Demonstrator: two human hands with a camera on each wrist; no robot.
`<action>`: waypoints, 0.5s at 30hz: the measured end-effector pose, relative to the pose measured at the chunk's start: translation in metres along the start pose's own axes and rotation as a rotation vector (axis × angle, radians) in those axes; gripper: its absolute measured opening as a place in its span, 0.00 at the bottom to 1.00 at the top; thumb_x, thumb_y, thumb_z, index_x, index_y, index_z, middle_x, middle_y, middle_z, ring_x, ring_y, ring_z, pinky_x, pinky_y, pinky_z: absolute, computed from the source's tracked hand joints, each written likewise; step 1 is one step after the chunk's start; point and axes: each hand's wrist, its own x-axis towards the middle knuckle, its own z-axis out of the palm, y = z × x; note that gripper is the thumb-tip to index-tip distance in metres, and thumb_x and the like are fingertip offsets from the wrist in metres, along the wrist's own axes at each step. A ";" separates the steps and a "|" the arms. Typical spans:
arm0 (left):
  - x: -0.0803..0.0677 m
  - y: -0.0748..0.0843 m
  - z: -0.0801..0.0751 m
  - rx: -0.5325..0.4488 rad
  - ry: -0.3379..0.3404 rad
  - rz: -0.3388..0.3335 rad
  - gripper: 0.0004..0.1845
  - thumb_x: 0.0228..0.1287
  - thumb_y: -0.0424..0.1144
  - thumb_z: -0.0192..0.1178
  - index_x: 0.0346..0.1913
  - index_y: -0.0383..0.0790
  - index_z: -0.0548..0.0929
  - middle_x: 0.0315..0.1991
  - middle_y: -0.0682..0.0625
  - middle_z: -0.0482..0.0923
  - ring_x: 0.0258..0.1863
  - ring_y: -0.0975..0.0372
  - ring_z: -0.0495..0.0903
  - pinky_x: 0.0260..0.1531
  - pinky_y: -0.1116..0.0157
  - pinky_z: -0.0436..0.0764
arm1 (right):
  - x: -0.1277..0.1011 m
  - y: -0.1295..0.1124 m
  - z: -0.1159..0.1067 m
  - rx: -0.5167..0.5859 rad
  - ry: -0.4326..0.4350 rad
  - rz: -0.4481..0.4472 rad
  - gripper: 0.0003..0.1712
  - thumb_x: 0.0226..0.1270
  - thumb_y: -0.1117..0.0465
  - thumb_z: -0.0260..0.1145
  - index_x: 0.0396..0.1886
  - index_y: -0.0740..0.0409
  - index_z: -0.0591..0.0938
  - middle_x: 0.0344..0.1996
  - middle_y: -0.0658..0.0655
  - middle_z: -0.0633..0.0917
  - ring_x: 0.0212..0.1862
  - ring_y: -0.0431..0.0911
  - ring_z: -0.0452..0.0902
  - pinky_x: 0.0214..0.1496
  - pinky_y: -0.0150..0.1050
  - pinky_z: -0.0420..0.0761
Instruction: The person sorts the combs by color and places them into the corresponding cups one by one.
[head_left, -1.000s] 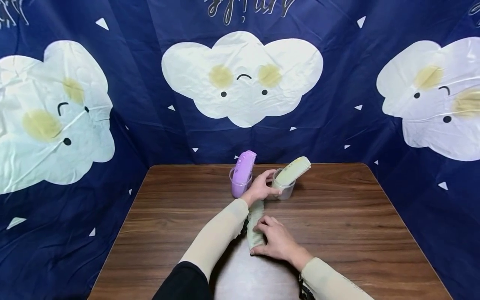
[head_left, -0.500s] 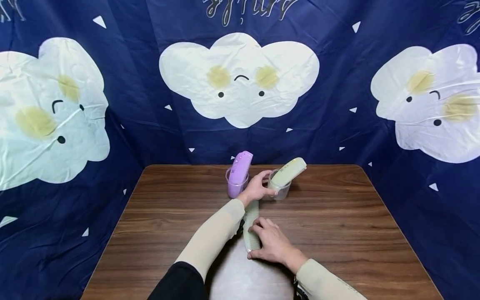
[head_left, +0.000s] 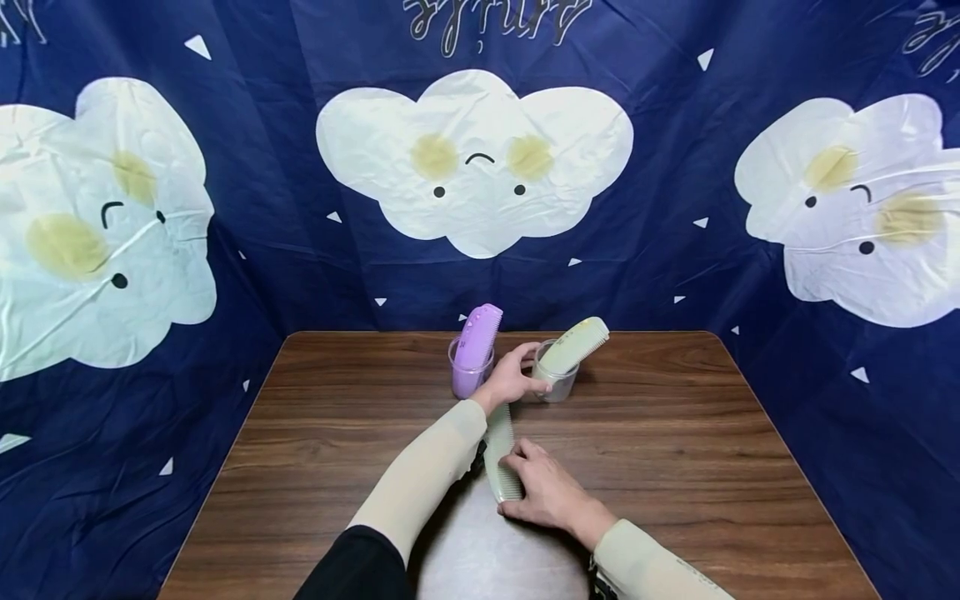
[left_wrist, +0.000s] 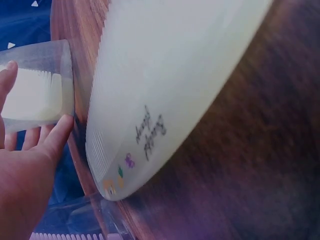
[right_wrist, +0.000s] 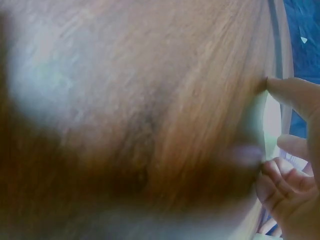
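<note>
At the back of the table, my left hand [head_left: 513, 377] has its thumb and fingers round a clear plastic cup [head_left: 561, 388]. A pale green comb [head_left: 576, 345] leans to the right inside that cup. My right hand [head_left: 551, 492] grips the near end of another pale green comb [head_left: 498, 454], which lies lengthwise in front of me, partly under my left forearm. In the right wrist view this comb [right_wrist: 271, 120] shows between thumb and fingers. The left wrist view has its broad face [left_wrist: 165, 90] close up, with small printed pictures and lettering at one end.
A second clear cup [head_left: 488, 372] holding a purple comb [head_left: 477, 336] stands just left of my left hand. Behind the brown wooden table [head_left: 675, 450] hangs a dark blue cloth [head_left: 660, 275] with white clouds, which also covers both sides.
The whole head view has shifted slightly left. My hands keep their places on the cup and the near comb.
</note>
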 end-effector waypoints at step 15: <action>0.001 -0.001 -0.001 -0.005 -0.002 -0.005 0.48 0.52 0.31 0.79 0.76 0.39 0.66 0.68 0.39 0.74 0.69 0.46 0.75 0.67 0.52 0.76 | -0.006 0.001 -0.009 -0.113 0.025 -0.127 0.29 0.53 0.47 0.74 0.54 0.55 0.84 0.51 0.51 0.82 0.39 0.46 0.84 0.41 0.38 0.87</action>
